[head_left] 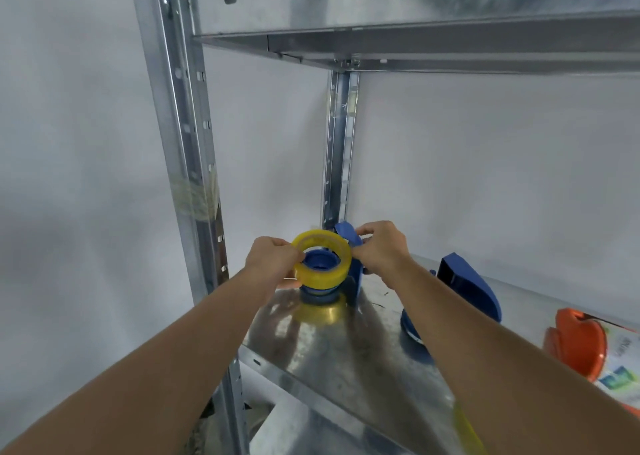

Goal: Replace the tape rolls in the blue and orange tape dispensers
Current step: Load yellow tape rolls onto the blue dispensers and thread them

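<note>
Both forearms reach in over the metal shelf [346,350]. Left hand [273,260] and right hand [377,246] pinch opposite edges of the yellow tape roll [323,258], tilted over the blue dispenser [353,274] hub. Judged light, rigid, slick; grip the outer rim. Orange dispenser [578,343] sits well apart.

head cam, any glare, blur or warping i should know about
Head view: wide-angle bends the shelf post; the metal shelf mirrors a yellow glow under the tape roll; forearms and the orange dispenser at the edges are soft; light is flat, shadows faint.
</note>
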